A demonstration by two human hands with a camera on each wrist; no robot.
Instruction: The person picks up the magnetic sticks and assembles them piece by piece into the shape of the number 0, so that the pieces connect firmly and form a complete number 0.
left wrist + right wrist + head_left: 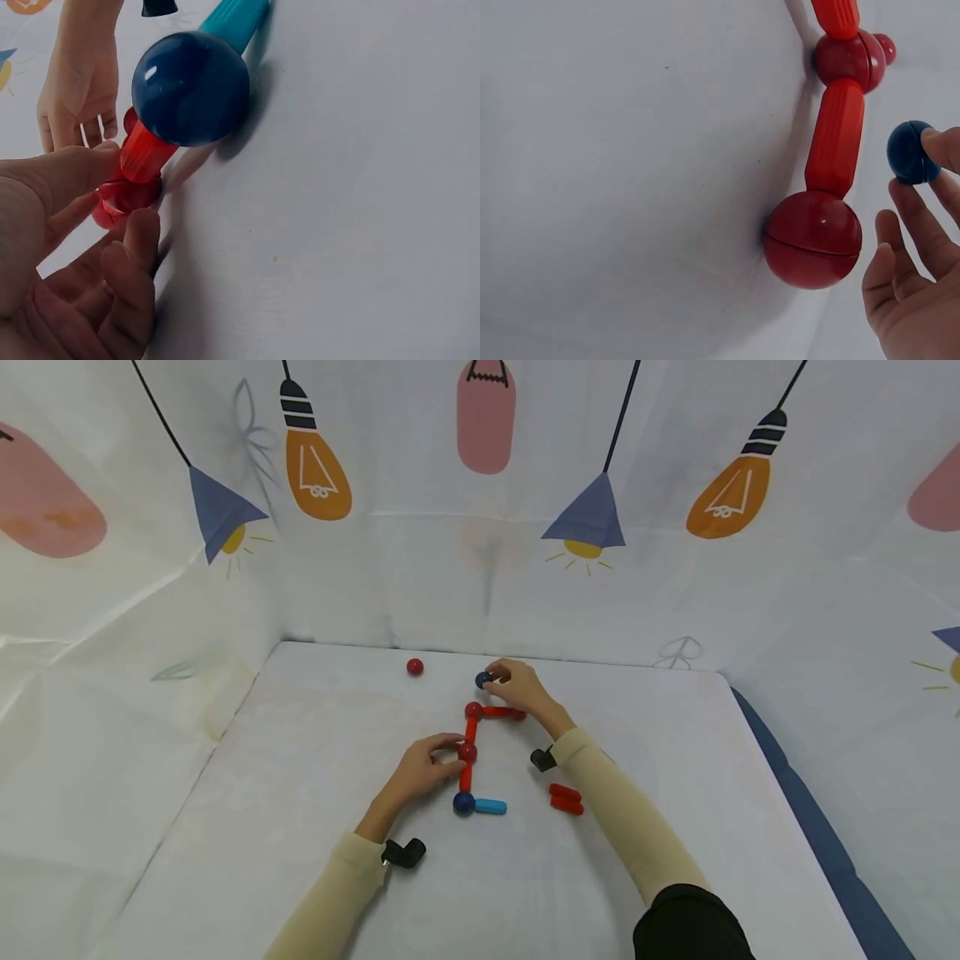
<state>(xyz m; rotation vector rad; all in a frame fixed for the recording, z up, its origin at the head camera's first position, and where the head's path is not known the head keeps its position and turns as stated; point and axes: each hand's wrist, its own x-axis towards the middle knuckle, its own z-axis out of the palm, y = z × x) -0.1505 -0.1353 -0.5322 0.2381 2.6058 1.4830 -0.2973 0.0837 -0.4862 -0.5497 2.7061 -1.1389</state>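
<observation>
My right hand (522, 687) pinches a dark blue ball (907, 154) between thumb and fingertips, just beyond the chain of toy balls and rods. With thumb and fingers on either side, my left hand (422, 768) holds the middle red ball (468, 752) of that chain. A red rod (471, 728) runs from it to a far red ball (474, 710), where another red rod (497, 712) turns right to an end red ball (812, 240). Towards me, a red rod (466, 778) joins a dark blue ball (191, 88) with a light blue rod (491, 807) sticking out rightward.
A loose red ball (415, 667) lies near the back edge of the white table (300, 735). Two short red rods (566, 799) lie side by side under the right forearm's left side. A printed cloth (420, 568) hangs behind the table.
</observation>
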